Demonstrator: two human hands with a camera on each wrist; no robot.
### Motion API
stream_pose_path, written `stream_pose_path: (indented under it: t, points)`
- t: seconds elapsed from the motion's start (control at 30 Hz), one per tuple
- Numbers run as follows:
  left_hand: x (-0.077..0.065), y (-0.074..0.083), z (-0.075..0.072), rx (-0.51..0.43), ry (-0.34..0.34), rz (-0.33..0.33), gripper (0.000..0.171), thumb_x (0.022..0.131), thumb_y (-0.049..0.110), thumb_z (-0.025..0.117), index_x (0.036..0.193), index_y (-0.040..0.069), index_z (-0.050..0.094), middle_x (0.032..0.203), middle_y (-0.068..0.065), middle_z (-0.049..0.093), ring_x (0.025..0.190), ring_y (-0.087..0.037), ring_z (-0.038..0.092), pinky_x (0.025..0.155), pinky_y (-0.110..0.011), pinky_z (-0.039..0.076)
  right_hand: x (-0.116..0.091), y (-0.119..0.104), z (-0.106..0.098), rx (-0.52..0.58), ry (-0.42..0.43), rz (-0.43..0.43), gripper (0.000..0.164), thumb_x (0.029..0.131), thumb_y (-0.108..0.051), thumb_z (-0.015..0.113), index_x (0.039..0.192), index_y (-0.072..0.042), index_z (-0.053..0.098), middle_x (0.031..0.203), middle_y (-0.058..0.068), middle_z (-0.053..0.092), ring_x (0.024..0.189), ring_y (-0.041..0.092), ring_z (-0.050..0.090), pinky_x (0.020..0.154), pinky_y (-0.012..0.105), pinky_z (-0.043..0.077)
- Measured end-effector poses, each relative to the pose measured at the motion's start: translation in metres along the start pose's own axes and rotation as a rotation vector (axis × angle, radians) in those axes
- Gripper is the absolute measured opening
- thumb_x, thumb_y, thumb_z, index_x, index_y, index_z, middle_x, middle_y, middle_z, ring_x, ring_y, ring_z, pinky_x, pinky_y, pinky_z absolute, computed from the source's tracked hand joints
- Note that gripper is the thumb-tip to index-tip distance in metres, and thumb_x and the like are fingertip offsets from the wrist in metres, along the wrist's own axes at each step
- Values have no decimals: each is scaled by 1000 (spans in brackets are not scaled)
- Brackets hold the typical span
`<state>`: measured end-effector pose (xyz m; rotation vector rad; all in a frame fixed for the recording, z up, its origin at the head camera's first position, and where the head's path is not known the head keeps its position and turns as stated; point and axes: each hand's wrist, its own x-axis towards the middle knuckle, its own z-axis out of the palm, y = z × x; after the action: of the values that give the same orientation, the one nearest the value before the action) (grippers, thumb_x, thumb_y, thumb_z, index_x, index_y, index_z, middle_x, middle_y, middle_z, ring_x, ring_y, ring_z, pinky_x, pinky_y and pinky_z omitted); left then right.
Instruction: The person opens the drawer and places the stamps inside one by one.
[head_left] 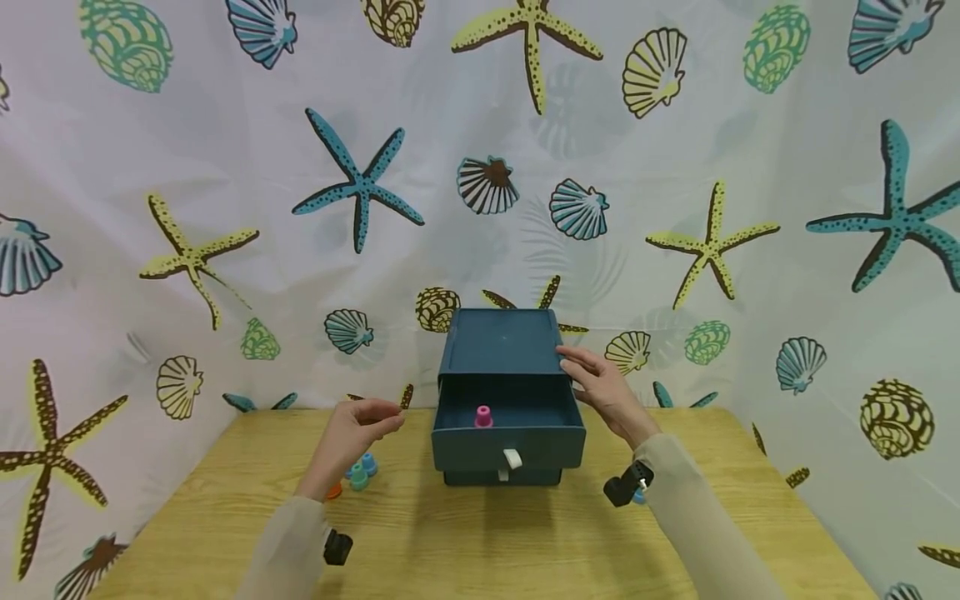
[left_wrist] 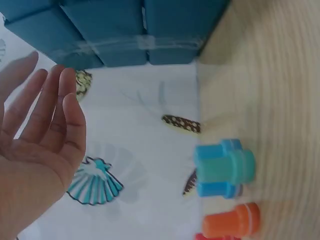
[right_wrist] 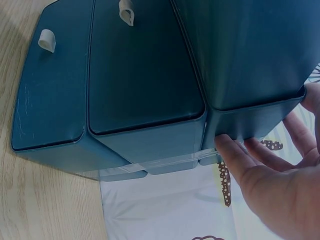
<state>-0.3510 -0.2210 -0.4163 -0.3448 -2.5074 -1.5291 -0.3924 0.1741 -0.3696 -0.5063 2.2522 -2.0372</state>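
A dark blue drawer cabinet (head_left: pixel 502 340) stands at the middle of the table with its top drawer (head_left: pixel 480 451) pulled out. In that drawer stands a small pink stepped plastic piece (head_left: pixel 483 417). My right hand (head_left: pixel 603 390) rests at the cabinet's right side; in the right wrist view, its fingertips (right_wrist: pixel 225 142) touch the side wall. Left of the drawer my left hand (head_left: pixel 352 437) hovers with loosely bent fingers and nothing in them. Below that hand sit a green piece (head_left: pixel 358 477) and a blue piece (head_left: pixel 369 464) of similar shape.
An orange piece (left_wrist: pixel 232 221) and part of a red piece (left_wrist: pixel 215 236) lie near the green one. Another blue piece (head_left: pixel 639 497) is partly hidden behind the right wrist. White pull tabs (right_wrist: pixel 47 40) stick out of the drawer fronts. A patterned cloth (head_left: pixel 420 275) hangs behind the wooden table (head_left: pixel 480 554).
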Motion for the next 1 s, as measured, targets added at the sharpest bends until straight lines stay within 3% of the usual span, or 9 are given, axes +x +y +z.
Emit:
stream_pose_path:
  t: [0.23,0.6,0.83,1.0]
  points:
    - [6,-32,-13,-12,-66,-47,44,89,37,72,125,13,66,126,-11,66,112,-26,63,99,-45,50,2,-2,0,3,1,8,50,102,-32,54,148,-14,45,159,11,30,148,31,27,116,55,30]
    - [11,-58,-27,22,-85,-74,40,89,29,73,122,7,67,122,-16,67,106,-25,64,93,-42,54,1,-1,3,-7,9,18,49,102,-31,53,147,-14,45,159,11,30,148,32,27,115,56,30]
    - [14,-69,-28,156,-127,-110,35,90,20,73,121,5,66,122,-16,66,107,-28,63,90,-45,54,2,0,5,4,20,10,48,102,-30,54,147,-12,46,158,12,32,147,33,29,114,56,30]
    - [19,-77,-26,221,-198,-130,36,87,13,74,120,1,67,122,-19,65,108,-31,63,91,-48,54,2,0,5,8,22,7,48,102,-29,54,146,-13,47,158,12,32,147,33,29,115,56,30]
